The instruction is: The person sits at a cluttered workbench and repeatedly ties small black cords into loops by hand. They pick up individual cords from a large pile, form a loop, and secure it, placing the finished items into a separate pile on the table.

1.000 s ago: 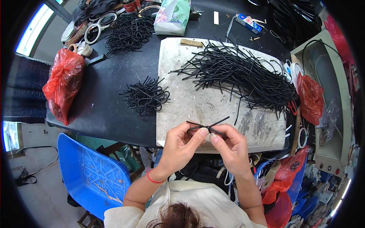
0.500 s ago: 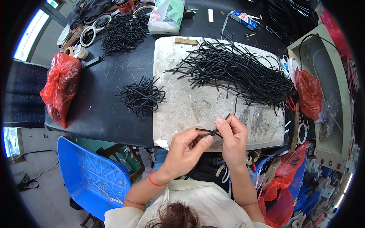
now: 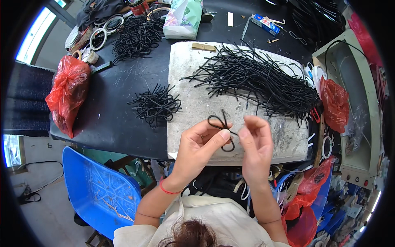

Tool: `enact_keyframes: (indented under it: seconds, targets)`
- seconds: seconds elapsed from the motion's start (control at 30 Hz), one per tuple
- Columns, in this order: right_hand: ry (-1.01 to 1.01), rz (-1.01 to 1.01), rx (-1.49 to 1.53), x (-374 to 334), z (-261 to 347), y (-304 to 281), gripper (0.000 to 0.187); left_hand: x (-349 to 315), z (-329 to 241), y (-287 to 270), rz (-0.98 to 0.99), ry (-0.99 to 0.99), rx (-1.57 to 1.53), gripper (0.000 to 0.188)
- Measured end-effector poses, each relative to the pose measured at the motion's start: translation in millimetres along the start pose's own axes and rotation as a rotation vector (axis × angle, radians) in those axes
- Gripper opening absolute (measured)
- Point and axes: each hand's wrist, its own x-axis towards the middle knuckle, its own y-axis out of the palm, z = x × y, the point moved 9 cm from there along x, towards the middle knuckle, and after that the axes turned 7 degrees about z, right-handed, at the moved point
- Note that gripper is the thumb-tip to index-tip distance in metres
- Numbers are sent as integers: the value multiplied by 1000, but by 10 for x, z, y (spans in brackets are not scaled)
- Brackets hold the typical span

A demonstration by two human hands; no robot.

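Note:
A black cord [image 3: 225, 127] is tied in a bow with two loops, one standing up and one hanging down. My left hand [image 3: 201, 144] pinches it at the middle between thumb and fingers, above the near edge of the pale board [image 3: 205, 108]. Just right of the bow, my right hand [image 3: 256, 144] has its thumb and fingers apart; a cord end points toward its thumb. Farther off on the board lies a big bundle of loose black cords [image 3: 259, 80]. A small heap of looped black cords [image 3: 154, 105] overlaps the board's left edge.
Another heap of black cords [image 3: 135, 39] lies at the back left, beside tape rolls [image 3: 98, 39]. A tissue pack [image 3: 183, 20] stands behind the board. Red plastic bags [image 3: 68, 94] flank the work area. A blue plastic chair [image 3: 98, 189] is at the near left.
The cord between my hands now shows two open loops. My right hand has let go and opened, moving slightly right. My left hand keeps its pinch, a little farther left.

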Motion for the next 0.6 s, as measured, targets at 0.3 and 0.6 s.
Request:
enact_keyframes:
  seconds: [0.3,0.6]
  targets:
    - [244,180,304,68,-153,195,15,-64,-2,75,19,-88,21,15]
    - [288,188,387,127,-227,179,23,-60,60,28,-32,-43,-114,14]
